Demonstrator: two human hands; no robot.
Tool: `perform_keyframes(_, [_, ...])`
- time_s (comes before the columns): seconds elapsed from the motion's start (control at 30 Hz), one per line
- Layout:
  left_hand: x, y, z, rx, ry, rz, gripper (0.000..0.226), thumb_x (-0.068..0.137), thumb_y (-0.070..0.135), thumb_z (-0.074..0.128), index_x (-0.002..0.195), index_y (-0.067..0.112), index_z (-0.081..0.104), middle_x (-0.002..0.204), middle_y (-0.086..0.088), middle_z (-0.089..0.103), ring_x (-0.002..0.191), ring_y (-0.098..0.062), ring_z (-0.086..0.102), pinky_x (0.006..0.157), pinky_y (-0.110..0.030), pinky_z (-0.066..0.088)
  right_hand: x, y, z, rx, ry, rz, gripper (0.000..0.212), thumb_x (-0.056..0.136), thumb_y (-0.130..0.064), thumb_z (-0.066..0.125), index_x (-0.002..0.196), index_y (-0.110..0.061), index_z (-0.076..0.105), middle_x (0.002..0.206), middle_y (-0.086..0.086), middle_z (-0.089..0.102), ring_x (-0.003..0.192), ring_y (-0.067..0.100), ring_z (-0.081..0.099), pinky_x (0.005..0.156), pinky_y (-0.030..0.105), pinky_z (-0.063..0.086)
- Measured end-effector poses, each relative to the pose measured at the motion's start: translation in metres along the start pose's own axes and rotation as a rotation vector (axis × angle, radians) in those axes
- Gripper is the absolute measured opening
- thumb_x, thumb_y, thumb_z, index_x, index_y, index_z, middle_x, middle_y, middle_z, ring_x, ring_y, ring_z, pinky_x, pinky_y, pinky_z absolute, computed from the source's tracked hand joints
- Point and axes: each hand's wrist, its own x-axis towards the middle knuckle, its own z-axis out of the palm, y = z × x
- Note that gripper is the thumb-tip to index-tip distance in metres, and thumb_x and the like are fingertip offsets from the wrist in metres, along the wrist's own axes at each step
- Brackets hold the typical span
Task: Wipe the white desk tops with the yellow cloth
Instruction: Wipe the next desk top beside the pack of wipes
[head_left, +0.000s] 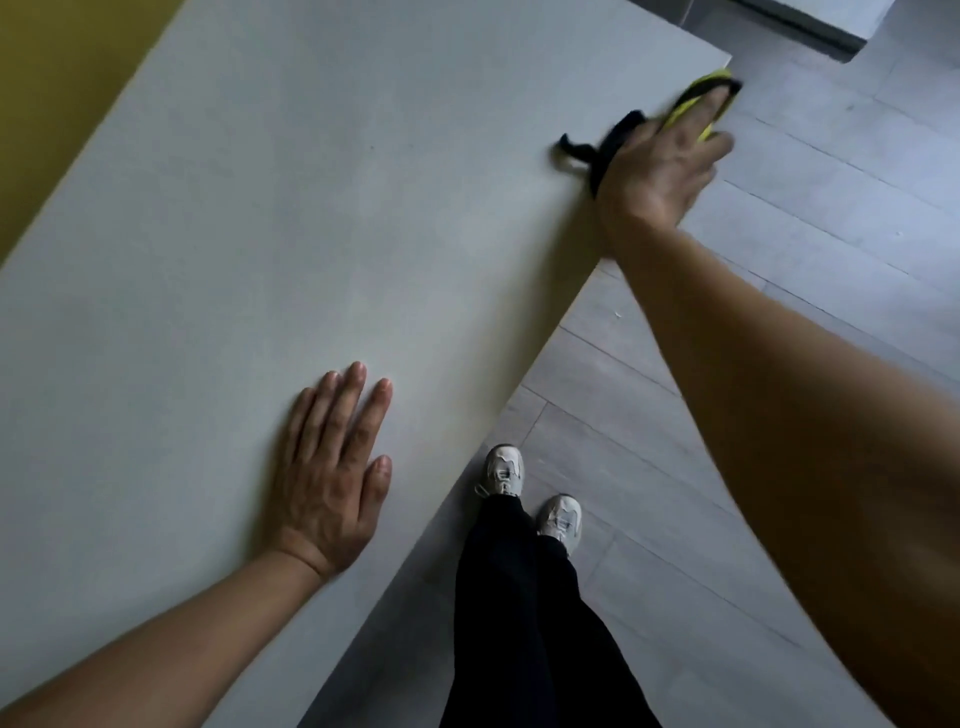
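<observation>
Your cloth (698, 98) sits at the far right corner of the desk top (291, 218), right by the edge. It's bright yellow w/ a dark border, blurred, and a black strip (597, 145) trails from under your hand toward the middle of the desk; can't tell if that's part of the cloth. Your right hand (660, 166) lies over it, fingers stretched forward and pressing it flat on the surface, arm reaching across from the right. Your left hand (332, 467) rests palm-down on the near part of the desk, fingers straight and slightly spread, holding nothing. Desk top is pale, plain, matte. Below its edge: grey plank floor (779, 218), your black trousers (519, 623) and white sneakers (504, 470).
</observation>
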Motion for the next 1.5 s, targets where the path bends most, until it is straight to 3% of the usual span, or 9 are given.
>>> perform_keyframes(0.17, [-0.002, -0.001, 0.002, 0.007, 0.020, 0.013, 0.064, 0.101, 0.034, 0.034, 0.159, 0.007, 0.038, 0.169, -0.015, 0.027, 0.157, -0.036, 0.025, 0.125, -0.060, 0.022, -0.029, 0.015, -0.004, 0.013, -0.031, -0.044, 0.068, 0.104, -0.035, 0.040, 0.162, -0.017, 0.009, 0.147, 0.013, 0.033, 0.129, 0.033, 0.043, 0.109, 0.038, 0.033])
perform_keyframes(0.3, [-0.003, -0.002, 0.004, 0.022, 0.020, 0.017, 0.064, 0.101, 0.034, 0.034, 0.160, 0.008, 0.037, 0.170, -0.015, 0.026, 0.157, -0.036, 0.025, 0.125, -0.060, 0.023, -0.142, 0.053, -0.004, 0.063, -0.070, -0.083, 0.074, 0.099, -0.044, 0.035, 0.162, -0.014, 0.010, 0.144, 0.019, 0.036, 0.127, 0.039, 0.041, 0.109, 0.043, 0.028])
perform_keyframes(0.47, [-0.004, -0.003, 0.005, 0.007, 0.042, 0.028, 0.064, 0.102, 0.034, 0.034, 0.160, 0.008, 0.037, 0.170, -0.016, 0.026, 0.157, -0.036, 0.025, 0.126, -0.059, 0.021, -0.274, 0.089, -0.014, 0.097, -0.198, -0.100, 0.073, 0.099, -0.051, 0.021, 0.160, -0.025, -0.008, 0.146, 0.017, 0.031, 0.129, 0.039, 0.039, 0.106, 0.056, 0.040])
perform_keyframes(0.67, [-0.003, -0.004, 0.007, -0.001, 0.058, 0.030, 0.063, 0.102, 0.034, 0.034, 0.160, 0.009, 0.037, 0.169, -0.016, 0.027, 0.156, -0.037, 0.026, 0.127, -0.056, 0.019, -0.162, 0.054, 0.003, 0.060, -0.076, -0.024, 0.071, 0.104, -0.031, 0.046, 0.162, -0.011, 0.008, 0.143, 0.022, 0.036, 0.125, 0.041, 0.043, 0.110, 0.043, 0.030])
perform_keyframes(0.8, [-0.003, -0.005, 0.010, -0.023, 0.108, 0.036, 0.061, 0.103, 0.033, 0.034, 0.159, 0.009, 0.039, 0.168, -0.016, 0.030, 0.156, -0.037, 0.028, 0.127, -0.055, 0.020, -0.096, 0.033, 0.005, 0.014, -0.030, 0.005, 0.070, 0.104, -0.033, 0.041, 0.162, -0.015, 0.006, 0.145, 0.015, 0.034, 0.128, 0.037, 0.043, 0.113, 0.045, 0.033])
perform_keyframes(1.03, [-0.004, -0.007, 0.015, -0.048, 0.157, 0.043, 0.060, 0.102, 0.030, 0.035, 0.159, 0.011, 0.041, 0.167, -0.015, 0.033, 0.155, -0.036, 0.030, 0.126, -0.055, 0.023, -0.234, 0.080, 0.007, 0.127, -0.054, -0.067, 0.070, 0.102, -0.028, 0.041, 0.163, -0.015, 0.009, 0.146, 0.021, 0.034, 0.127, 0.039, 0.040, 0.111, 0.044, 0.028])
perform_keyframes(1.2, [-0.004, -0.009, 0.020, -0.065, 0.193, 0.053, 0.059, 0.102, 0.028, 0.036, 0.158, 0.011, 0.043, 0.165, -0.016, 0.036, 0.153, -0.038, 0.034, 0.125, -0.055, 0.026, -0.373, 0.126, -0.005, 0.129, -0.108, -0.156, 0.068, 0.100, -0.029, 0.038, 0.161, -0.007, 0.016, 0.133, 0.020, 0.042, 0.117, 0.038, 0.048, 0.104, 0.051, 0.044])
perform_keyframes(1.33, [-0.004, -0.011, 0.020, -0.063, 0.193, 0.064, 0.059, 0.102, 0.028, 0.037, 0.158, 0.011, 0.043, 0.165, -0.017, 0.036, 0.152, -0.038, 0.034, 0.125, -0.055, 0.025, -0.344, 0.109, -0.002, 0.131, -0.068, -0.122, 0.068, 0.100, -0.027, 0.041, 0.160, -0.005, 0.017, 0.130, 0.026, 0.045, 0.113, 0.045, 0.048, 0.104, 0.053, 0.040])
perform_keyframes(1.5, [-0.005, -0.010, 0.020, -0.078, 0.207, 0.059, 0.060, 0.100, 0.026, 0.041, 0.157, 0.012, 0.044, 0.165, -0.016, 0.037, 0.152, -0.038, 0.034, 0.127, -0.052, 0.021, -0.217, 0.065, -0.001, 0.089, -0.064, -0.013, 0.071, 0.103, -0.030, 0.044, 0.163, -0.017, 0.008, 0.146, 0.022, 0.033, 0.126, 0.042, 0.043, 0.107, 0.047, 0.037])
